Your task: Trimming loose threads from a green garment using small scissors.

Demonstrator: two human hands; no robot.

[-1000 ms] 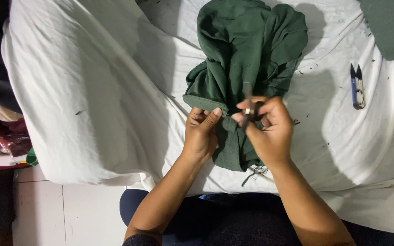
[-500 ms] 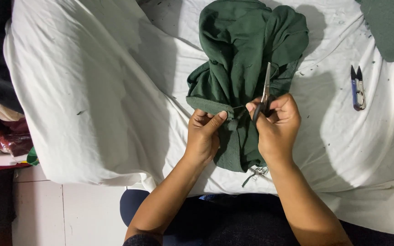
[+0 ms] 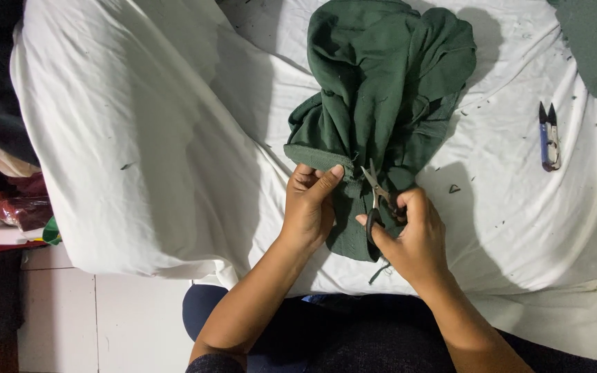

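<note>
- Right hand grips small scissors, blades parted at the hem, I judge for trimming.
- Left hand pinches green garment, centre frame, keeping its edge taut.

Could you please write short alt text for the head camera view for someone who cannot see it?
A person's right hand works small scissors at a bunched dark green garment, whose hem the left hand pinches, on a white sheet. A thread snipper lies apart to the right.

Matt green cloth garment, metal scissors
</note>
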